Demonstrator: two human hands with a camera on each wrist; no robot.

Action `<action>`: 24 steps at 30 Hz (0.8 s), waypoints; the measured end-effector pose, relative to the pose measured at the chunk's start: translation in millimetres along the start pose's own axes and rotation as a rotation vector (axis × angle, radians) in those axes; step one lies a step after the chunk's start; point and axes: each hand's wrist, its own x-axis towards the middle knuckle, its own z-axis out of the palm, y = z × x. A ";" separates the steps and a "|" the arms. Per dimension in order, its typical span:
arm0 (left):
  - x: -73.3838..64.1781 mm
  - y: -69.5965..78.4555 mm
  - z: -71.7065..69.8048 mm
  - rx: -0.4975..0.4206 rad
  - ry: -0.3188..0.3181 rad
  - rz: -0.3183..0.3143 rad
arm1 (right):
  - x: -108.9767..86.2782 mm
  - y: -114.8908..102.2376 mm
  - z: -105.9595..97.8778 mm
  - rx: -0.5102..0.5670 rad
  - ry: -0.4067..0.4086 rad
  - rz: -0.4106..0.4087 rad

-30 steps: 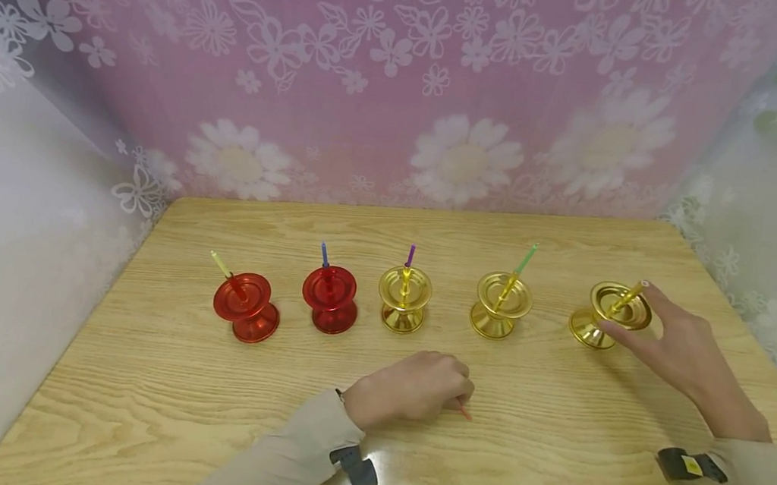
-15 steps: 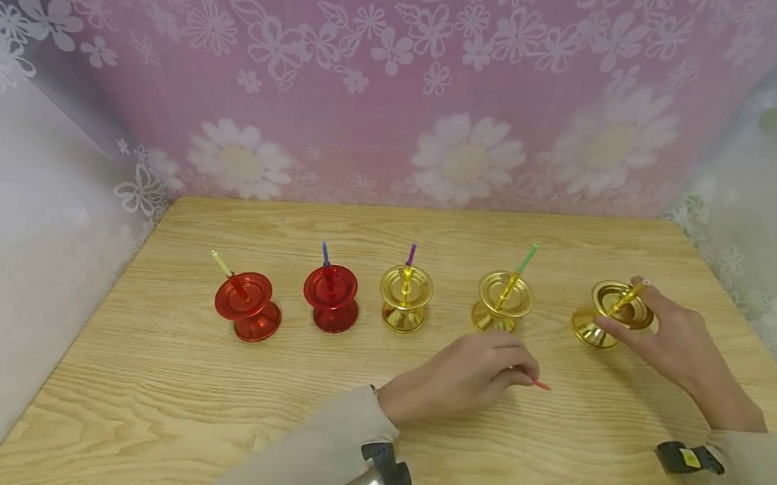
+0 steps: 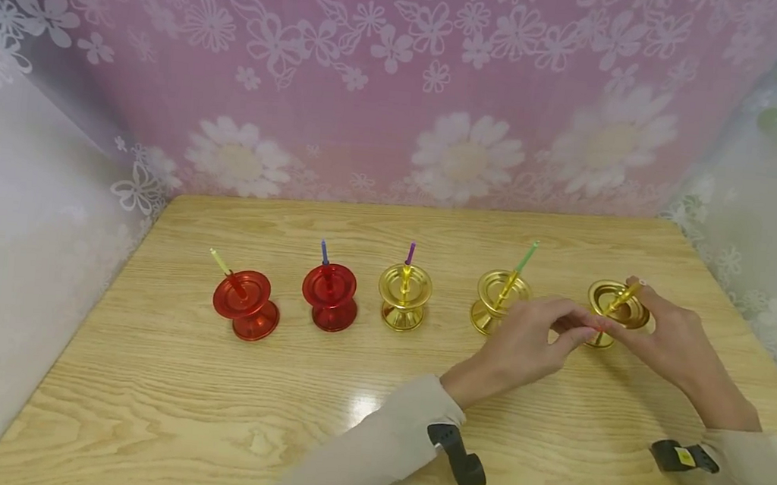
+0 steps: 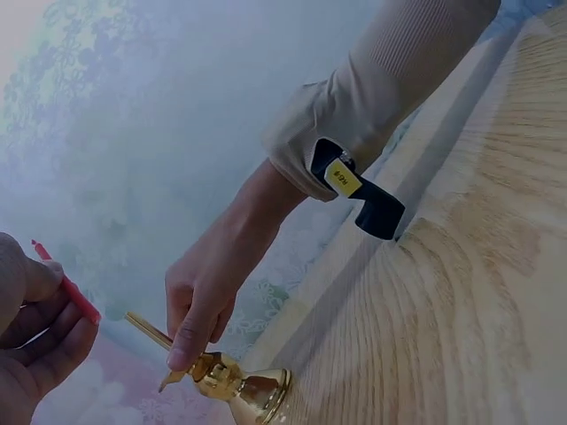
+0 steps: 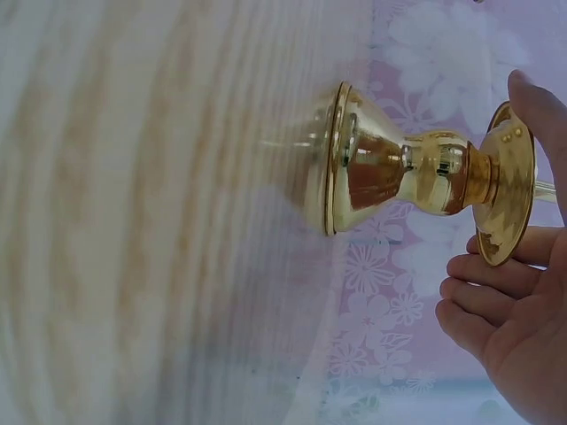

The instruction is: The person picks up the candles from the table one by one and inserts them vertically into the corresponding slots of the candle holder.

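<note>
In the head view, my left hand (image 3: 524, 343) is beside my right hand (image 3: 678, 341), their fingertips overlapping. A thin red candle (image 4: 71, 285) is pinched between my left thumb and fingers, tilted in the left wrist view. With its thumb and fingers, my right hand holds the rim of a gold candle holder (image 5: 434, 168) at the far right of the row. The holder's base stands on the table, and its narrow gold tube (image 3: 625, 295) slants up from the dish with no candle showing in it.
Left of it stand a gold holder (image 3: 481, 322) with a green candle (image 3: 528, 255), another gold holder (image 3: 402, 318) with a purple one, and two red holders (image 3: 335, 316) with blue and yellow candles. The wooden table (image 3: 211, 411) meets a flowered pink backdrop (image 3: 371, 119).
My left hand has moved right and up with the red candle, from the table's middle to the far-right gold holder. My right hand keeps its hold there, nearly still.
</note>
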 end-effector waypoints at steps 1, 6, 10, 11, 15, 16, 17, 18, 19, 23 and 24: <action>3.8 -0.2 2.1 -0.004 0.014 -0.002 | 1.0 0.0 0.3 -0.004 0.001 -0.011; 22.0 -1.8 13.8 -0.013 0.091 0.012 | 6.7 0.3 1.9 -0.013 -0.015 -0.035; 35.3 -1.7 23.7 0.003 0.135 0.024 | 7.6 1.9 0.3 0.002 -0.053 -0.011; 38.5 -1.4 26.3 0.005 0.139 0.020 | 6.5 2.9 -0.9 0.005 -0.057 -0.008; 49.9 -1.5 36.9 0.033 0.141 -0.038 | -0.3 7.4 -4.4 -0.014 -0.023 -0.020; 52.3 -2.2 39.2 0.041 0.142 -0.063 | -1.0 8.1 -4.4 -0.021 -0.014 -0.028; 54.6 -3.3 41.4 0.047 0.149 -0.081 | -0.9 8.4 -4.4 -0.026 -0.011 -0.031; 56.6 -4.4 43.4 0.057 0.155 -0.097 | -0.3 8.5 -3.7 -0.030 -0.007 -0.033; 58.7 -5.8 45.3 0.068 0.161 -0.110 | 0.4 8.2 -3.1 -0.034 -0.007 -0.032; 65.3 -10.8 50.0 0.071 0.171 -0.147 | 4.9 5.5 1.0 -0.039 -0.030 -0.038; 67.2 -11.5 50.0 0.069 0.169 -0.158 | 5.4 4.8 2.2 -0.043 -0.032 -0.043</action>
